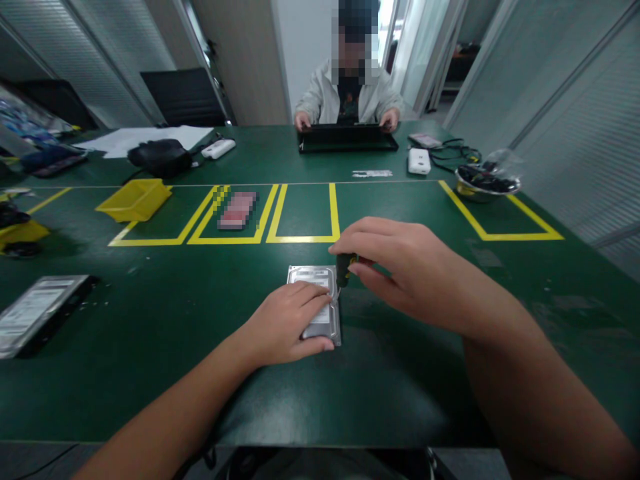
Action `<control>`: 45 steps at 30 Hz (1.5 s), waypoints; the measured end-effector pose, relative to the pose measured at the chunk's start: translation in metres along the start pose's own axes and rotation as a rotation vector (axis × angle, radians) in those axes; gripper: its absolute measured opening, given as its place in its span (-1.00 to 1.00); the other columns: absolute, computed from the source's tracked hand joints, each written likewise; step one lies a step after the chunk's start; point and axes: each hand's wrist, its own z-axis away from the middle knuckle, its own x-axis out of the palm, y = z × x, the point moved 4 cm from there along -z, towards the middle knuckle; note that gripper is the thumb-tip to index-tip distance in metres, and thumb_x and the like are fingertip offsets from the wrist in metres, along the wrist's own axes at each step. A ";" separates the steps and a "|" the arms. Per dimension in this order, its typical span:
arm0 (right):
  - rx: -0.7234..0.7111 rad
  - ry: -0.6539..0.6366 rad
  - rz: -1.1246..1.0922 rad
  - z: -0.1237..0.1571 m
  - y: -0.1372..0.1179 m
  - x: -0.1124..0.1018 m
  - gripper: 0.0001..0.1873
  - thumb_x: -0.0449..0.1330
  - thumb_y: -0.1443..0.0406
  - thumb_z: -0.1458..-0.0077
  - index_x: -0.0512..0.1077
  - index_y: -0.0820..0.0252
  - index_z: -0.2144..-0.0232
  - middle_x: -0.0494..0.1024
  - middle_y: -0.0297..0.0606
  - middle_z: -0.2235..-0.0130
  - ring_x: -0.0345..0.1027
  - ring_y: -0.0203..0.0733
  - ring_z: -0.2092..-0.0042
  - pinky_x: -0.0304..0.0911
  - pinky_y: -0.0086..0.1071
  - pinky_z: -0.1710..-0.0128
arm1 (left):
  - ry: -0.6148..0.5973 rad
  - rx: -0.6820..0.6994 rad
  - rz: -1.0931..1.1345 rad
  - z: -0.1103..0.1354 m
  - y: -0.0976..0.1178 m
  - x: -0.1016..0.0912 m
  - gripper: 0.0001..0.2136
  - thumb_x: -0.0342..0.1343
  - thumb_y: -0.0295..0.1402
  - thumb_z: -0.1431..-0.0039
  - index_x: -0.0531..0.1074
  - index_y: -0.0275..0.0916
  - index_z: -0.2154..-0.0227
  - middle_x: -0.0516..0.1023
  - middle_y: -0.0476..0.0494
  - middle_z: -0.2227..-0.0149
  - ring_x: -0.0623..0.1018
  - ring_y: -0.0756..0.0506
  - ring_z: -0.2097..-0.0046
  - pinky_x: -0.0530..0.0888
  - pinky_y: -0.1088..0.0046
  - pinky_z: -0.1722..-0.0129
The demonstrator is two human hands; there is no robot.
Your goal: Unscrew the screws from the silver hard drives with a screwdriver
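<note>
Here we are at the green bench (400,393), and dead centre lies the hard drive (320,327), flat, label up. From its 8 o'clock comes the left hand (285,323), laid right across the casing: the long fingers lie close together over the label, the thumb spread away from them at the 5 o'clock corner, nothing pinched between them.

Over to 2 o'clock, and it's the right hand (400,267), wrist arched, its fingers pinching the dark handle of a screwdriver (344,270). That tool stands nearly upright, shaft down at the drive's 3 o'clock edge; whether the tip sits in a screw, I cannot tell, too small!

Out wide at 9 o'clock, a second drive (40,313) lies on the bench, small bits (103,301) scattered just beside it. Up at 10, a yellow bin (135,200); near 11, a pinkish item (239,210), blurred over, inside a yellow-taped rectangle. Swing to 2 o'clock, far off: a metal bowl (480,195) heaped with dark pieces, and at 1, a white box (419,161) by some black cables. Just past 12, across the bench, a person in a pale jacket (325,93) grips a black panel (347,139) at both ends.
</note>
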 end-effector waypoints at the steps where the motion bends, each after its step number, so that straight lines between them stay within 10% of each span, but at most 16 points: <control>1: 0.003 -0.002 0.000 0.000 0.000 0.000 -0.74 0.05 0.47 -0.20 0.47 0.26 0.13 0.49 -0.14 0.09 0.34 -0.18 0.12 0.21 -0.34 0.15 | 0.001 0.001 0.002 0.000 0.000 0.000 -0.35 0.04 0.12 -0.21 0.33 -0.32 -0.15 0.45 -0.35 -0.11 0.44 -0.33 -0.12 0.40 0.05 -0.10; 22: 0.102 0.027 0.142 0.000 0.004 0.004 -0.85 0.19 0.25 -0.20 0.40 0.24 0.23 0.42 -0.23 0.24 0.27 -0.20 0.24 0.08 -0.37 0.29 | -0.002 0.001 0.008 -0.001 0.001 -0.001 -0.37 0.05 0.11 -0.21 0.33 -0.31 -0.14 0.45 -0.34 -0.11 0.44 -0.33 -0.13 0.39 0.06 -0.11; 45: -0.045 0.024 -0.058 0.000 -0.001 0.002 -0.71 -0.01 0.55 -0.07 0.43 0.23 0.27 0.50 -0.21 0.10 0.35 -0.22 0.10 0.21 -0.37 0.10 | 0.030 0.009 0.018 0.000 0.000 -0.001 -0.38 0.07 0.09 -0.21 0.35 -0.31 -0.14 0.47 -0.33 -0.09 0.45 -0.32 -0.12 0.43 0.05 -0.09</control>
